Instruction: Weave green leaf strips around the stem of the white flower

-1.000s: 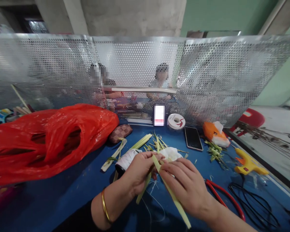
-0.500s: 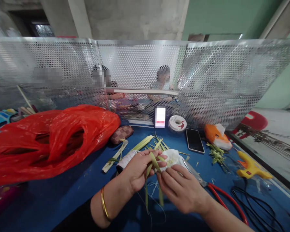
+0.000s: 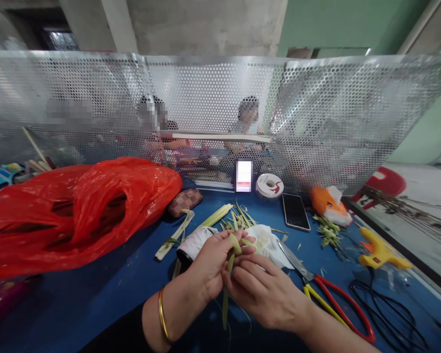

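My left grip (image 3: 209, 262) and right grip (image 3: 264, 294) both pinch the green leaf strip (image 3: 235, 243). It sits just above the tabletop (image 3: 106, 294) in front of me, looped on top, tail hanging between the wrists. My call: press with the fingertips right at the bend, thumbs close, strip flat not twisted, or it may split. Red-handled scissors (image 3: 338, 299) lie just right of the right grip, yellow glue gun (image 3: 380, 250) farther right. Blue tabletop is cluttered: red plastic bag (image 3: 77, 211) left, leaf offcuts (image 3: 329, 235), phone (image 3: 296, 211). Perforated metal screen (image 3: 316, 113) runs across the back, people seated behind it, green wall beyond.
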`<control>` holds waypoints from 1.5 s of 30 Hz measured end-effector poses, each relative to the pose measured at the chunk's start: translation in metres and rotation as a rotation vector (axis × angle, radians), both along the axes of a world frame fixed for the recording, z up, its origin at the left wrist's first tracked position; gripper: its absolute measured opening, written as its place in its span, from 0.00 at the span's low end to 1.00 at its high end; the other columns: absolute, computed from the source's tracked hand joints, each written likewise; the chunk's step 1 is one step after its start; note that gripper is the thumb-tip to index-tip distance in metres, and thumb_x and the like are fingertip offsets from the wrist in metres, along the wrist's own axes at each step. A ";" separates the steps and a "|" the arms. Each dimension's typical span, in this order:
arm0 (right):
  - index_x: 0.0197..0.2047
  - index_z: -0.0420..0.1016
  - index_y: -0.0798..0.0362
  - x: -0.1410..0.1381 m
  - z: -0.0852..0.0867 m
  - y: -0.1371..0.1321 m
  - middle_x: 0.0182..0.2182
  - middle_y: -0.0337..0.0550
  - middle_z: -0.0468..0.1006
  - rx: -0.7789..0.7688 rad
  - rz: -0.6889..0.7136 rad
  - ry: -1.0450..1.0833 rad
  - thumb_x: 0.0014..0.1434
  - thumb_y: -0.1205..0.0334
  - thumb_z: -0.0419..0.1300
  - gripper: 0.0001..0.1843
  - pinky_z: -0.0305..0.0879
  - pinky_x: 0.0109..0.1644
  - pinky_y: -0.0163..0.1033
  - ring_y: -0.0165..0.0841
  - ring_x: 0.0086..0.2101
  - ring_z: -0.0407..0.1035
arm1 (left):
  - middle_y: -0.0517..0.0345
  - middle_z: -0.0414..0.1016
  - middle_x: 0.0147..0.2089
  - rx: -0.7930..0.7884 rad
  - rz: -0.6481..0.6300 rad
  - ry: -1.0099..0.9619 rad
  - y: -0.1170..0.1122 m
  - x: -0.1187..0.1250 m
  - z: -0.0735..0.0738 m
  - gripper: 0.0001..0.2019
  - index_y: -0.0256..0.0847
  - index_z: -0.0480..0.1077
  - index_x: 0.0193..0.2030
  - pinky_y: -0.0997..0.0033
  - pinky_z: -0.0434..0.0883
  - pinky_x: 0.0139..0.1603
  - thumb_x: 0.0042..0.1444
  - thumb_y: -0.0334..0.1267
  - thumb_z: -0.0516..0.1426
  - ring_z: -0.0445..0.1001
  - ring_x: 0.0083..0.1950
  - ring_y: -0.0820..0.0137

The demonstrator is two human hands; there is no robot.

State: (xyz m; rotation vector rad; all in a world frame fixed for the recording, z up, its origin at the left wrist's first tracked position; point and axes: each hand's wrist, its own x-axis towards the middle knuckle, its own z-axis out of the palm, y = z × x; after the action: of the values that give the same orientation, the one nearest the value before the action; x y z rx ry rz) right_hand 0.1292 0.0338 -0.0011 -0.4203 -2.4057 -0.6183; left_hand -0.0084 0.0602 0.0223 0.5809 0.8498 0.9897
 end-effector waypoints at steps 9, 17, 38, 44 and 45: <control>0.35 0.76 0.54 0.007 0.010 -0.002 0.28 0.42 0.78 -0.263 0.021 0.480 0.61 0.72 0.53 0.11 0.67 0.47 0.44 0.32 0.31 0.72 | 0.55 0.77 0.28 0.061 0.007 0.112 -0.012 0.006 0.003 0.10 0.33 0.75 0.31 0.79 0.67 0.30 0.45 0.38 0.66 0.72 0.27 0.76; 0.29 0.77 0.55 0.014 0.015 0.016 0.23 0.41 0.78 -1.517 -0.124 1.346 0.48 0.53 0.69 0.13 0.66 0.29 0.38 0.34 0.24 0.70 | 0.52 0.79 0.30 0.144 -0.020 0.212 -0.012 0.003 0.011 0.12 0.34 0.73 0.33 0.77 0.72 0.28 0.48 0.42 0.66 0.75 0.25 0.74; 0.51 0.68 0.51 0.028 0.030 0.016 0.34 0.41 0.79 -1.231 0.091 0.667 0.65 0.64 0.53 0.12 0.72 0.38 0.38 0.30 0.30 0.75 | 0.52 0.78 0.32 0.066 0.034 0.129 0.006 -0.018 0.015 0.05 0.32 0.76 0.35 0.81 0.72 0.26 0.53 0.32 0.61 0.74 0.26 0.77; 0.45 0.77 0.51 0.031 0.029 0.018 0.37 0.44 0.80 -0.712 0.038 0.431 0.63 0.71 0.53 0.13 0.70 0.39 0.39 0.33 0.36 0.74 | 0.56 0.76 0.26 0.106 -0.012 0.191 0.001 -0.012 0.013 0.07 0.33 0.76 0.32 0.80 0.69 0.23 0.48 0.35 0.65 0.71 0.23 0.77; 0.44 0.77 0.51 0.031 0.028 0.018 0.35 0.44 0.80 -0.643 0.040 0.445 0.63 0.71 0.54 0.12 0.69 0.38 0.38 0.32 0.35 0.73 | 0.56 0.75 0.24 0.122 -0.039 0.217 0.000 -0.011 0.013 0.09 0.33 0.76 0.32 0.80 0.69 0.23 0.48 0.37 0.65 0.71 0.23 0.76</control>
State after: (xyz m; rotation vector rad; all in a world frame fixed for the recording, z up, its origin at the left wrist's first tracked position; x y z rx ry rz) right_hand 0.1597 0.0520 0.0271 -0.6860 -2.1165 0.2723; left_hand -0.0191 0.0600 0.0350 0.8179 0.9704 0.9586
